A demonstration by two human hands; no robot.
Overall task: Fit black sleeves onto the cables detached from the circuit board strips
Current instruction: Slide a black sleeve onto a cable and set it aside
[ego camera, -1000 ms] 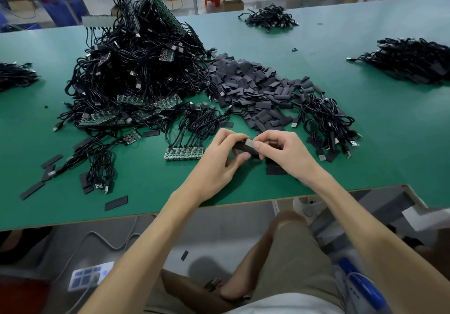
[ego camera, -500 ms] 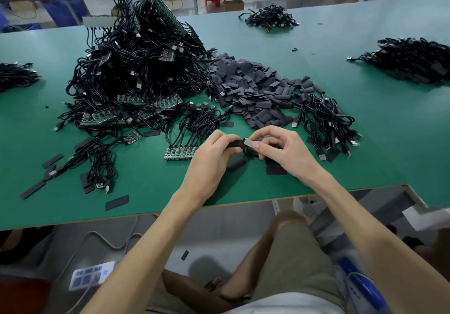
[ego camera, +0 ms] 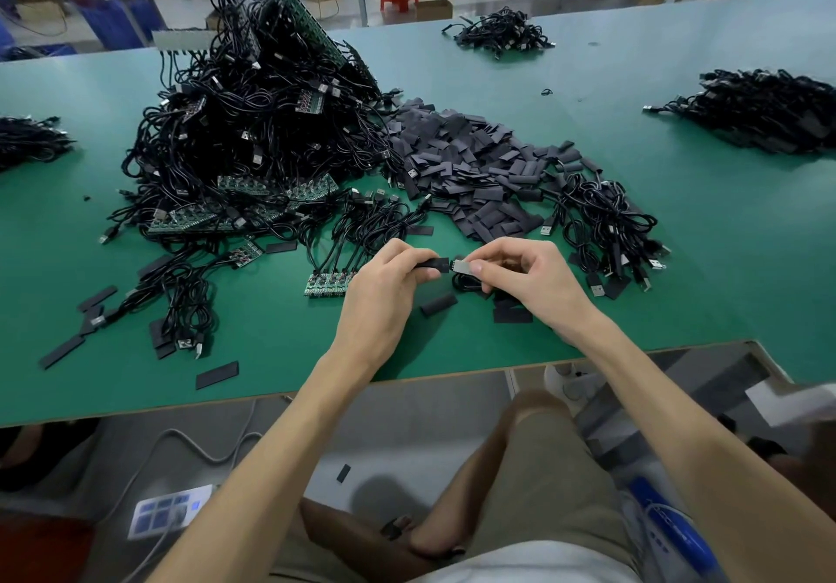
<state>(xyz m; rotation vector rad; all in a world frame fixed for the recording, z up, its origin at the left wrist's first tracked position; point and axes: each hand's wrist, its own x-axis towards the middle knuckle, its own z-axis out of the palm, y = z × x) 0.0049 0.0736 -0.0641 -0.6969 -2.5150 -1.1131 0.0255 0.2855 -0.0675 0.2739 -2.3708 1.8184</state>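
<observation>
Near the front edge of the green table [ego camera: 271, 356], the left hand [ego camera: 384, 293] pinches a flat black sleeve [ego camera: 429, 264]. The right hand [ego camera: 529, 284] pinches the silver metal plug [ego camera: 462, 266] of a black cable [ego camera: 466, 286], its tip at the sleeve's mouth. Any tilt could snag the plug and buckle the sleeve.

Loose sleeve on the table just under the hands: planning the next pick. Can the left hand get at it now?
Probably not yet: the left hand pinches another sleeve against the plug in the right hand. The loose sleeve lies uncovered right beside it, so once freed, the way looks open.
</observation>
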